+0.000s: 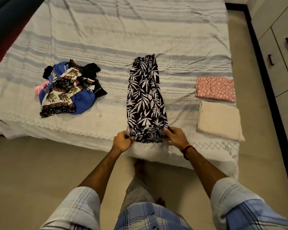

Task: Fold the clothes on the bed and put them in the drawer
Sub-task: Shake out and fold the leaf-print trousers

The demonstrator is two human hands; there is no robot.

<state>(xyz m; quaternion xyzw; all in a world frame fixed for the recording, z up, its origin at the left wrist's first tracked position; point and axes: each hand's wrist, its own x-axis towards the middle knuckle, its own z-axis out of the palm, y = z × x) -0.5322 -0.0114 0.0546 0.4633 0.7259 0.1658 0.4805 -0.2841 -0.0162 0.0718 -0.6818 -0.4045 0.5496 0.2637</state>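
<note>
A black garment with a white leaf print lies lengthwise in a long narrow strip on the bed, reaching from the near edge toward the middle. My left hand pinches its near left corner. My right hand grips its near right corner. An unfolded heap of clothes, blue, black, pink and elephant-printed, sits on the left of the bed. Two folded pieces lie on the right: a pink patterned one and a beige one nearer me.
White drawer fronts with dark handles run along the right wall, all closed as far as I can see. A strip of tiled floor separates them from the bed. My legs and feet stand at the bed's near edge.
</note>
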